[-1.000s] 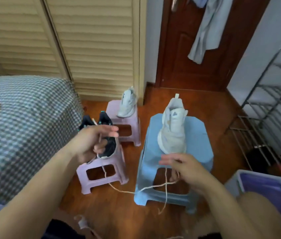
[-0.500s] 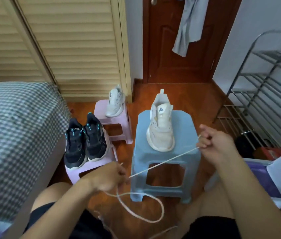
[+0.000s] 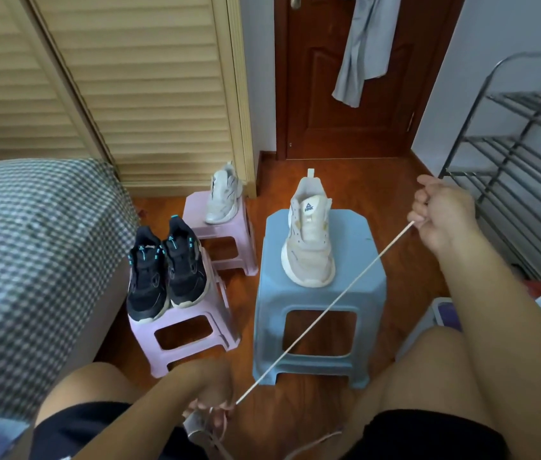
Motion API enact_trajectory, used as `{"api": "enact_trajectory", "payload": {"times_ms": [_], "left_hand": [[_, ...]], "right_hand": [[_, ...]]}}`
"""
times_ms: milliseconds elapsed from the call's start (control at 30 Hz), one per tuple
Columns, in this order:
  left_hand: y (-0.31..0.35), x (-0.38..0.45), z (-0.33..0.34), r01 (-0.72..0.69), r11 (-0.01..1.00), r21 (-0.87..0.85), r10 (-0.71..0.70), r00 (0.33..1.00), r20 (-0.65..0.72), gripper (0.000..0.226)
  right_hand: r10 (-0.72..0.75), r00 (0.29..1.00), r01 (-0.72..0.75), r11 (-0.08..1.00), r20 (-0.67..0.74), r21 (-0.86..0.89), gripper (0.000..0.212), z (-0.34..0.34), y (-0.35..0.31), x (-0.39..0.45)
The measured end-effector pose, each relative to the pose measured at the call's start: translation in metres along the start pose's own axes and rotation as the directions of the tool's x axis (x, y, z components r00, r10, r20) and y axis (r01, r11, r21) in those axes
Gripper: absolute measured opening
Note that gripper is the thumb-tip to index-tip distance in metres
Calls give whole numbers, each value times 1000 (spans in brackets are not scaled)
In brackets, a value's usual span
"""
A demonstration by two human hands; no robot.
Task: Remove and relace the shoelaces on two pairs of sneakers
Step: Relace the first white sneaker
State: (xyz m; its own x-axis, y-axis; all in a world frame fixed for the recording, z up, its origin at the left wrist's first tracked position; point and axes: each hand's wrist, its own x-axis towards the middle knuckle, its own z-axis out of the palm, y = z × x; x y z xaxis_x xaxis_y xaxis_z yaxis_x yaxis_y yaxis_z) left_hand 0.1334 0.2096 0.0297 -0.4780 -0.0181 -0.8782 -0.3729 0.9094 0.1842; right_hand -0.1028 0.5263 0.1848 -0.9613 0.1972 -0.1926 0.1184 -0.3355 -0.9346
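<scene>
A cream shoelace point(image 3: 325, 307) runs taut and diagonal between my two hands. My right hand point(image 3: 441, 214) pinches its upper end, raised to the right of the blue stool point(image 3: 322, 313). My left hand point(image 3: 212, 393) grips the lower end down between my knees, with more lace bunched under its fingers. A cream sneaker point(image 3: 309, 234) without laces stands on the blue stool, toe towards me. Its mate point(image 3: 224, 194) sits on the far pink stool point(image 3: 226, 234). A pair of black sneakers point(image 3: 166, 267) rests on the near pink stool point(image 3: 189, 330).
A bed with a checked cover point(image 3: 30, 260) borders the left. A louvred wardrobe door point(image 3: 136, 88) and a dark wooden door point(image 3: 345, 78) with a hanging garment stand behind. A metal shoe rack point(image 3: 521, 161) fills the right. A purple-lined box point(image 3: 448, 313) sits by my right knee.
My right hand has risen up and to the right and my left hand has dropped towards my lap, pulling the lace straight. The loose loop near the floor has mostly been drawn up.
</scene>
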Motion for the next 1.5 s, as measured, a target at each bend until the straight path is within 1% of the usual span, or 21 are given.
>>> {"api": "enact_trajectory", "payload": {"times_ms": [100,167,267,300,333,400,433,500,567,633,733,800,867,933,967,1033,1133,1200,1267,1400,1500], "left_hand": [[10,-5,-3,-114,990,79,103,986,132,24],[22,-10,-8,-205,962,181,182,974,135,22],[41,-23,-29,-351,888,297,384,921,-60,28],[50,-31,-40,-402,892,204,439,880,-184,30],[59,-36,-53,-469,883,26,452,833,-320,33],[76,-47,-83,-617,742,-261,453,749,-483,41],[81,-47,-98,-659,691,-295,456,715,-529,46],[83,-30,-125,-653,733,-192,452,678,-579,58],[88,-15,-142,-559,824,-93,412,704,-578,67],[97,-5,-151,-520,849,-89,360,695,-622,55],[110,9,-157,-558,801,-218,186,578,-795,18],[122,18,-163,-643,717,-269,140,510,-849,18],[132,23,-164,-725,652,-223,149,410,-900,20],[137,28,-163,-766,626,-145,165,312,-936,20],[139,32,-162,-772,625,-117,182,290,-940,20],[144,41,-159,-760,634,-146,183,330,-926,17],[156,44,-159,-745,575,-337,110,479,-871,19],[161,41,-161,-729,544,-415,63,529,-846,20],[164,36,-162,-728,518,-449,67,558,-827,19],[169,34,-158,-716,555,-423,138,581,-802,21],[169,39,-160,-731,546,-408,169,574,-801,21]], "right_hand": [[-23,996,34,992,91,-124,34,8,0,-4],[-10,986,53,965,165,-258,26,14,0,-8],[-38,948,210,819,315,-534,29,16,10,-11],[-34,931,263,755,364,-601,28,18,15,-12],[-19,912,297,719,409,-628,23,20,22,-10],[51,878,297,720,475,-627,18,26,38,-4],[83,870,276,734,487,-620,24,29,46,0],[119,869,230,762,481,-605,16,32,62,11],[127,883,195,775,451,-601,8,30,79,17],[148,896,170,757,419,-631,9,26,90,19],[158,901,133,787,405,-602,8,31,99,21],[143,906,136,793,399,-593,7,36,101,21],[116,916,160,772,384,-615,8,39,104,17],[45,927,247,675,372,-696,13,40,111,12],[-2,928,301,591,372,-748,17,40,114,11],[-54,926,356,449,373,-820,20,42,119,10],[-74,921,383,363,383,-849,16,45,117,9],[-73,912,404,323,403,-856,15,46,115,8],[-67,914,401,296,400,-867,17,48,114,8],[-82,926,377,225,368,-899,20,54,117,4],[-105,935,354,256,338,-900,29,57,124,0]]}}
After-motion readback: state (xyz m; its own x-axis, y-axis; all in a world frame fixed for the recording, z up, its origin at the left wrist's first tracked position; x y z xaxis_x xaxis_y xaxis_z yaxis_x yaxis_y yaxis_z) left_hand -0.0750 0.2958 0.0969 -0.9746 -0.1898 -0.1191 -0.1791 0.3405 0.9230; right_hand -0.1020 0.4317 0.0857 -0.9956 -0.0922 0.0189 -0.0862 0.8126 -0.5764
